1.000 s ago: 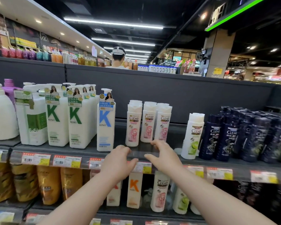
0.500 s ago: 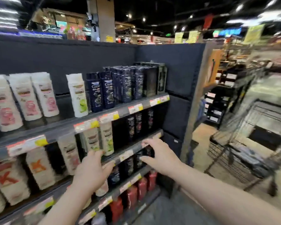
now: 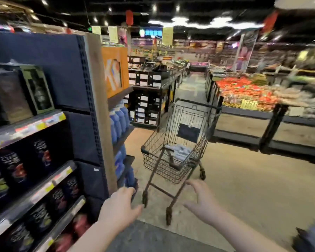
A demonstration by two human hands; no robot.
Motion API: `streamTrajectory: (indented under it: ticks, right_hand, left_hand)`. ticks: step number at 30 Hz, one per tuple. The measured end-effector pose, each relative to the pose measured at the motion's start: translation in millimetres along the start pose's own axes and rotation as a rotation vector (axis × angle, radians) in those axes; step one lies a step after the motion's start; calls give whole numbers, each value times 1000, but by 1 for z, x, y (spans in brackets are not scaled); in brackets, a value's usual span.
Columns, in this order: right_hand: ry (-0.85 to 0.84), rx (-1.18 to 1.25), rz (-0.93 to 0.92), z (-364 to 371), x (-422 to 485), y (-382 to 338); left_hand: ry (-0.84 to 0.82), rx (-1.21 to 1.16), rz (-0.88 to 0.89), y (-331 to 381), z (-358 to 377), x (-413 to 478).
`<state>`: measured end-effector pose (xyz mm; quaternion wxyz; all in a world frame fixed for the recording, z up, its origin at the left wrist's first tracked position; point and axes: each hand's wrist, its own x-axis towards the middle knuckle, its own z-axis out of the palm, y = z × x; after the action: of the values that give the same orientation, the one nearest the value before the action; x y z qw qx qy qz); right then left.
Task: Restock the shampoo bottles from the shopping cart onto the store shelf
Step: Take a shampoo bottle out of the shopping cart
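A wire shopping cart (image 3: pixel 178 153) stands in the aisle ahead, just past the shelf end, with pale bottles (image 3: pixel 180 150) lying in its basket. The store shelf (image 3: pixel 25 124) runs along my left, stocked with dark shampoo bottles (image 3: pixel 16 166). My left hand (image 3: pixel 119 208) and my right hand (image 3: pixel 203 202) are both stretched out in front of me, fingers spread and relaxed, holding nothing. Both hands are short of the cart and do not touch it.
The shelf's end panel (image 3: pixel 98 113) stands between me and an end display of blue bottles (image 3: pixel 119 119). A produce stand (image 3: pixel 247 93) lies to the right of the cart. Tan floor (image 3: pixel 244 179) stretches around the cart.
My view has swung right, from the white shampoo bottles on the shelf to the cart in the aisle. Both hands stayed out in front, empty, and left the shelf edge.
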<state>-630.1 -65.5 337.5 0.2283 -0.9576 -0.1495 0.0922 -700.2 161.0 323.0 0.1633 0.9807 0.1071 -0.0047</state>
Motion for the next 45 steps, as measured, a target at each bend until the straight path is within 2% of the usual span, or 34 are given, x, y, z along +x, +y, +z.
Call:
streamTrajectory:
  ticks: [5,12,20,28,34,40,45]
  right_hand:
    - [-9,0,149,-46,49,98]
    - [19,-88,195,-96,120,167]
    - [-69,-95,161,-104,227,206]
    - [-141,-203,158,-132,404,229]
    - [-178,-212,165,-151,523,237]
    - [-286,-215,116,-131,635,246]
    - [-467,-249,72,-84,736,269]
  left_hand:
    - [-136,13,64,90,40,92]
    - [-130,-5,87,161,69,185]
    - [-214,-48,36,183,105,295]
    - [-322,-72,26,198,124,468]
    - [-326,-82,21,209,125,591]
    - [-310,-74,-56,198,137,679]
    - [-239,-29,-162,183,154,753]
